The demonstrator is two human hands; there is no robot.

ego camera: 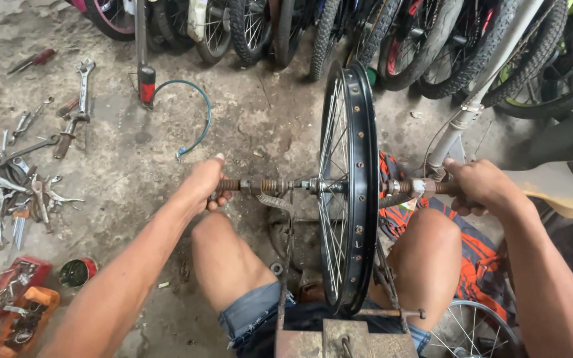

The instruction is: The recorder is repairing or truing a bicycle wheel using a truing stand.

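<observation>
Two hands hold one bare wheel (347, 185) upright between the person's knees, seen edge-on, its black rim and spokes with no tyre on it. The left hand (205, 185) is closed around the threaded axle (253, 185) on that side, thumb on top, just beside a nut and a bracket that hang on the rod. The right hand (477, 187) is closed on the opposite axle end (414, 187), where a pale collar sits against the hub. The rim's lower edge drops into a rusty stand (339, 341) at the bottom of the view.

Judging from the grip, the step in hand is seating or checking the wheel on its axle, with both ends steadied at once. The next move probably calls for a level axle and equal pressure from both sides, so the rim does not tip out of the stand.

Many wrenches (28, 179) lie scattered on the concrete floor (134, 159) well apart to the left, near a pump hose (193, 119). Several bicycle tyres (432, 40) line the far edge.
</observation>
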